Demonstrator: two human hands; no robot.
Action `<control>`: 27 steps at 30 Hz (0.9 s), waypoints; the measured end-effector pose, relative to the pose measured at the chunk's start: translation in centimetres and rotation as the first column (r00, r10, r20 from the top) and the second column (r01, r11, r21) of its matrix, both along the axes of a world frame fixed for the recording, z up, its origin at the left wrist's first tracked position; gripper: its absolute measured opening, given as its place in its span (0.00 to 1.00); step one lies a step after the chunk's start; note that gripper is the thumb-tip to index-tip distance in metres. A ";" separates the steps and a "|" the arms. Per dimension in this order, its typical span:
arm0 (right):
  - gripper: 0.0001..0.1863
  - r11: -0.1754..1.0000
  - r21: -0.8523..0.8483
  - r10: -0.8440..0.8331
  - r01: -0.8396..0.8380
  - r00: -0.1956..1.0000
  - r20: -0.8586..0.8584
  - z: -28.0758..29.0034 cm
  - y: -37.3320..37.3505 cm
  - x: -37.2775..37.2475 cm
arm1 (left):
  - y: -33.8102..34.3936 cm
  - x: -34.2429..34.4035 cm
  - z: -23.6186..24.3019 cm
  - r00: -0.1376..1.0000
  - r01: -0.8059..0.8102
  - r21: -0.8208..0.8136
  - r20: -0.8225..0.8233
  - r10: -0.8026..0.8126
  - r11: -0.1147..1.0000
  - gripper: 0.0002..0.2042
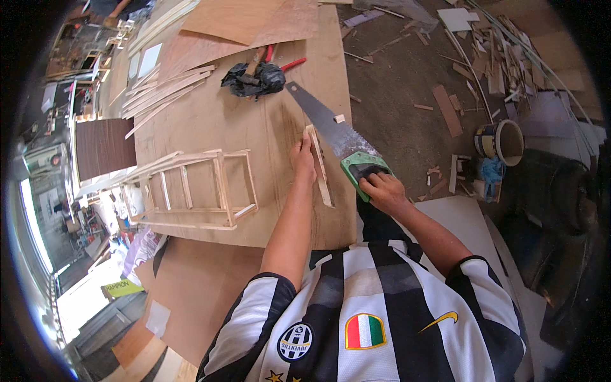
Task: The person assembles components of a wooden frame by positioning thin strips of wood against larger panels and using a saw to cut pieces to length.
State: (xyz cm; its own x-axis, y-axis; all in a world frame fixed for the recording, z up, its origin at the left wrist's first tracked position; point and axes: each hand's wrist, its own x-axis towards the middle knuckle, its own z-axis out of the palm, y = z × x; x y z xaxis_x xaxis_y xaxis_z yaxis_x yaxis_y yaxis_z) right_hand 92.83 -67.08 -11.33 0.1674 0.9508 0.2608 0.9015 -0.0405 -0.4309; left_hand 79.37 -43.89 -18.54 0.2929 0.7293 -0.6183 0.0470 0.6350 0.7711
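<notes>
Plywood bench carries the work; cutting step appears in hand. Left hand presses the thin wooden strip flat near the bench edge; right hand closes fully around the green-handled saw, toothed steel blade across the strip; next stroke likely calls for steady pressure.

Plywood worktop carries: thin wooden strip at its right edge, hand saw lying beside it, wooden slat frame at left, bundle of loose slats, black crumpled bag, red-handled pliers. Floor beyond: scattered offcuts.
</notes>
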 end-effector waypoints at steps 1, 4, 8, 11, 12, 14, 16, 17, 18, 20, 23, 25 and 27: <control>0.14 0.999 0.005 0.051 -0.051 0.998 0.045 -0.9 0.3 -0.1 | -0.1 -0.8 -0.4 0.997 -0.075 -0.020 -0.035 0.074 0.997 0.16; 0.14 0.980 -0.044 0.199 -0.196 0.978 0.068 -3.6 1.2 0.2 | -0.9 -4.7 -1.3 0.984 -0.158 -0.067 -0.090 0.151 0.985 0.16; 0.17 0.903 -0.232 0.377 -0.363 0.926 0.021 -6.1 1.5 0.0 | -1.7 -7.9 -0.8 0.957 -0.290 -0.173 -0.043 0.287 0.941 0.16; 0.20 0.861 -0.317 0.401 -0.398 0.914 -0.059 -6.8 1.6 -1.6 | -1.8 -11.6 -1.3 0.975 -0.199 -0.314 0.034 0.220 0.928 0.17; 0.20 0.856 -0.317 0.411 -0.408 0.910 -0.060 -6.7 1.5 -1.9 | -1.9 -11.6 -0.9 0.972 -0.209 -0.314 0.033 0.231 0.926 0.17; 0.23 0.827 -0.374 0.418 -0.419 0.904 -0.087 -6.6 1.4 -2.4 | -2.2 -11.4 -0.1 0.970 -0.185 -0.278 0.100 0.220 0.943 0.17; 0.23 0.814 -0.372 0.446 -0.446 0.890 -0.092 -7.0 1.4 -3.2 | -2.2 -11.4 0.0 0.965 -0.185 -0.320 0.118 0.233 0.929 0.18; 0.23 0.804 -0.369 0.465 -0.466 0.880 -0.099 -7.2 1.6 -3.6 | -2.2 -11.4 0.0 0.962 -0.175 -0.361 0.133 0.237 0.916 0.19; 0.23 0.799 -0.374 0.471 -0.471 0.876 -0.098 -7.2 2.0 -3.9 | -2.4 -11.8 -0.3 0.960 -0.182 -0.365 0.136 0.245 0.913 0.19; 0.21 0.746 -0.269 0.568 -0.609 0.793 -0.218 -6.0 3.0 -3.9 | -3.0 -11.9 -0.8 0.963 -0.212 -0.371 0.078 0.258 0.904 0.23; 0.20 0.768 -0.394 0.391 -0.505 0.857 -0.336 -3.7 8.1 -4.2 | -4.3 -14.3 -4.0 0.964 -0.231 -0.283 -0.197 0.180 0.931 0.31; 0.20 0.864 -0.409 0.194 -0.294 0.944 -0.268 -5.5 11.0 -2.1 | -5.2 -10.5 -0.6 0.919 -0.025 -0.131 -0.392 -0.029 0.991 0.38; 0.20 0.916 -0.385 0.029 -0.113 0.976 -0.217 -6.1 14.3 -1.2 | -6.6 -9.1 2.2 0.845 0.146 0.008 -0.520 -0.121 0.989 0.41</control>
